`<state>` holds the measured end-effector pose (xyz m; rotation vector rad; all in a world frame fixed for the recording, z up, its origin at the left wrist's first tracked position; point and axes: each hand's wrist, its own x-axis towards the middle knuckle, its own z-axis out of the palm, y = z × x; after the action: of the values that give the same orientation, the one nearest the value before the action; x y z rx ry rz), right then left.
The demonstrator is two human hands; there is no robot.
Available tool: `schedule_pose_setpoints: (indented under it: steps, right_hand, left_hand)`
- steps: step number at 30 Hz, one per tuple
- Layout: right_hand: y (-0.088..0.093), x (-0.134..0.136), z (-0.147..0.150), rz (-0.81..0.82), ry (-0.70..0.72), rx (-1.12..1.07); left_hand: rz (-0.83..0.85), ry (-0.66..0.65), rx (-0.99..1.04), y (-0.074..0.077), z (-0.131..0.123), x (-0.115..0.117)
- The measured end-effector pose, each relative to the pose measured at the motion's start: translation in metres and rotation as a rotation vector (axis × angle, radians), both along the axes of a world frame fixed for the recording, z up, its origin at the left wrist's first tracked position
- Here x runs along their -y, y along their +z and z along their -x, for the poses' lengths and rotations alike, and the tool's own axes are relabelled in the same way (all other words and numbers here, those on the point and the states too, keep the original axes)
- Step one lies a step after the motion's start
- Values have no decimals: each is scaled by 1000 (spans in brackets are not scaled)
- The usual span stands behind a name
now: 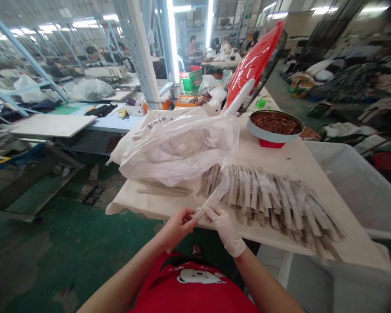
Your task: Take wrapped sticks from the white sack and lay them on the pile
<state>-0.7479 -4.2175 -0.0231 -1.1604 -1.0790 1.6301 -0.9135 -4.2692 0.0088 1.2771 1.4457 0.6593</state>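
At the table's front edge, both hands meet on a narrow beige fabric strip (200, 214). My left hand (178, 224), bare, is closed around the strip's lower end. On my right hand (224, 229) is a pale glove, and its thumb and fingers pinch the strip near its upper end. A whitish translucent band (220, 191) runs up from my right fingers toward a white plastic bag (146, 163); whether it joins the strip is unclear. To the right lies a long overlapping row of similar beige strips (263, 193). Several loose strips (163, 190) lie flat left of the hands.
A round tin (270, 137) of brown pieces rests on a red base on the cloth-covered table (355, 243). Behind it leans a large red round cover (252, 56). A metal post (138, 52) rises behind the bag. A white bin (345, 182) stands at right.
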Motion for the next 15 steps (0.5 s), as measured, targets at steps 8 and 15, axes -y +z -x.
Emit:
schedule_pose_setpoints:
  steps: [8,15]
  right_hand:
    - [6,2,2,-27,271,-19]
    - [28,-13,-1,-87,42,-230]
  left_hand:
    - [-97,55,-28,8,-3,1]
    - [-100,8,-50,5,-21,-17]
